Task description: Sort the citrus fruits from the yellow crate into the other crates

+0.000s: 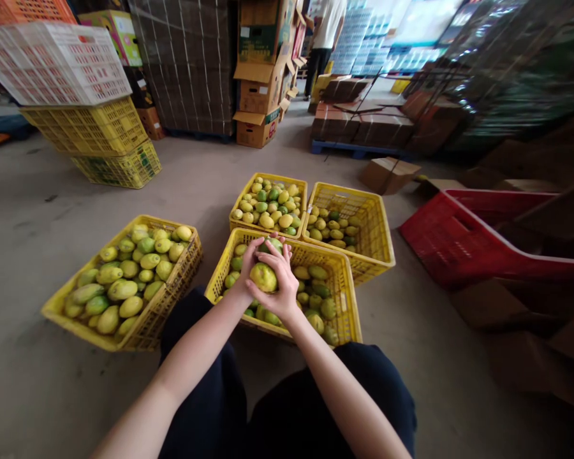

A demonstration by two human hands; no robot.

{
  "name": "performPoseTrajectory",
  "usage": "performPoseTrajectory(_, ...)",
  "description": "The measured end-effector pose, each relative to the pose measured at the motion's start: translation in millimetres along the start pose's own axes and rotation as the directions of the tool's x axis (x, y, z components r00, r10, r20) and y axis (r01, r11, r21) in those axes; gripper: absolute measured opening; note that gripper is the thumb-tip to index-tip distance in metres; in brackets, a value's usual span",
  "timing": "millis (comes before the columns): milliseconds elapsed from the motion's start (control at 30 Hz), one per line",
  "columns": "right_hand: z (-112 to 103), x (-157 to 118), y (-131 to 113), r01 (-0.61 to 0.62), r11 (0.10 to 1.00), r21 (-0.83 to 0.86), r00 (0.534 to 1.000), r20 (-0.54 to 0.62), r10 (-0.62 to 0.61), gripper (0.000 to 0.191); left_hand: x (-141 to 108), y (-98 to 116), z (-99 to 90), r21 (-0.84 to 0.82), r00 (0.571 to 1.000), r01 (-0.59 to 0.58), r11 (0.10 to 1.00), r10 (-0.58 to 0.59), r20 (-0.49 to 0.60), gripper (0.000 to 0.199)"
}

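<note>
My left hand (249,264) and my right hand (281,280) are close together over the near yellow crate (347,299). A yellow-green lemon (263,277) sits in my right hand, between palm and fingers. Beyond it, a green lemon (270,245) is held by my left hand, whose fingers are partly hidden behind my right. Yellow and green lemons lie in the near crate. Left of it, a tilted-looking yellow crate (172,290) is heaped with lemons. Behind stand a full yellow crate (268,175) and a partly filled one (377,236).
A red crate (430,248) stands at the right beside cardboard boxes (387,175). Stacked white and yellow crates (90,127) rise at the back left. Wrapped pallets and cartons (256,95) are behind, and a person (325,38) stands at the far back.
</note>
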State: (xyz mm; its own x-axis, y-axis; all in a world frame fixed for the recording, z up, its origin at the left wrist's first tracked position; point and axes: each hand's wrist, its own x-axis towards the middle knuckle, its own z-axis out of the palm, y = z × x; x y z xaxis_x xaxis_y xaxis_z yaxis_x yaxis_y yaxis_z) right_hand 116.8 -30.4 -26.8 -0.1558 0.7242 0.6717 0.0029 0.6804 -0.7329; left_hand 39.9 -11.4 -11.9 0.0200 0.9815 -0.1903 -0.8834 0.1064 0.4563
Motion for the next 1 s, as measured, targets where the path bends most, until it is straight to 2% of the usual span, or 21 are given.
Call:
performPoseTrajectory(100,-2.1,-2.5,-0.1,0.029,0.999,-0.041,0.999,-0.020,-0.029,0.037,2.9,-0.5,-0.7,0.013,0.999,0.037,0.999,-0.037,0.011,0.021)
performPoseTrajectory(233,-14.6,1.0,-9.4,0.016,0.999,-0.036,0.998,-0.054,-0.018,0.030,5.9,-0.3,0.0,-0.011,0.996,0.042,0.999,-0.043,-0.084,0.018)
performPoseTrajectory(400,-28.5,12.5,-28.5,-0.190,0.973,0.128,0.978,-0.064,0.200,0.019,8.7,3.3,2.6,-0.060,0.990,0.069,0.996,-0.076,-0.122,0.015)
performPoseTrajectory(467,-30.8,17.1,-31.0,-0.253,0.949,0.186,0.960,-0.073,0.270,0.015,10.4,4.1,3.5,-0.058,0.987,0.066,0.996,-0.074,-0.140,0.015)
performPoseTrajectory(533,-33.7,22.4,-27.8,-0.315,0.912,0.262,0.926,-0.128,0.356,0.012,11.2,5.0,5.2,-0.069,0.983,0.069,0.995,-0.080,-0.164,0.018)
performPoseTrajectory(567,-36.1,25.4,-23.9,-0.357,0.880,0.312,0.891,-0.169,0.422,0.011,11.0,5.9,6.2,-0.083,0.981,0.076,0.994,-0.089,-0.171,0.022)
performPoseTrajectory(600,-39.5,28.6,-18.5,-0.414,0.830,0.373,0.836,-0.204,0.509,0.012,10.3,7.3,7.3,-0.102,0.979,0.085,0.991,-0.102,-0.174,0.026)
performPoseTrajectory(633,-43.8,31.9,-11.9,-0.482,0.755,0.444,0.758,-0.222,0.614,0.014,9.3,9.0,8.3,-0.123,0.978,0.098,0.988,-0.118,-0.173,0.030)
performPoseTrajectory(667,-48.8,35.1,-4.5,-0.551,0.654,0.518,0.658,-0.212,0.722,0.015,8.0,11.0,9.0,-0.142,0.975,0.115,0.983,-0.139,-0.172,0.033)
performPoseTrajectory(733,-59.4,40.4,10.3,-0.659,0.398,0.638,0.434,-0.109,0.894,0.017,5.8,14.9,8.9,-0.184,0.968,0.147,0.972,-0.179,-0.175,0.036)
performPoseTrajectory(767,-64.0,42.2,16.4,-0.682,0.275,0.678,0.338,-0.042,0.940,0.018,5.3,16.2,8.0,-0.210,0.964,0.157,0.965,-0.196,-0.180,0.036)
performPoseTrajectory(800,-67.6,43.5,21.0,-0.685,0.172,0.708,0.266,0.024,0.964,0.018,5.4,16.9,6.5,-0.241,0.961,0.160,0.957,-0.207,-0.185,0.037)
performPoseTrajectory(833,-69.8,44.2,23.7,-0.675,0.097,0.732,0.221,0.075,0.972,0.018,6.1,16.8,4.5,-0.273,0.957,0.153,0.950,-0.211,-0.198,0.038)
performPoseTrajectory(900,-69.9,44.6,24.2,-0.636,0.010,0.771,0.177,0.134,0.975,0.013,8.9,14.6,-0.3,-0.322,0.947,0.108,0.940,-0.196,-0.254,0.038)
performPoseTrajectory(1000,-63.0,44.3,19.6,-0.583,-0.036,0.812,0.140,0.144,0.980,0.007,13.7,9.1,-7.0,-0.320,0.916,0.023,0.947,-0.149,-0.373,0.033)
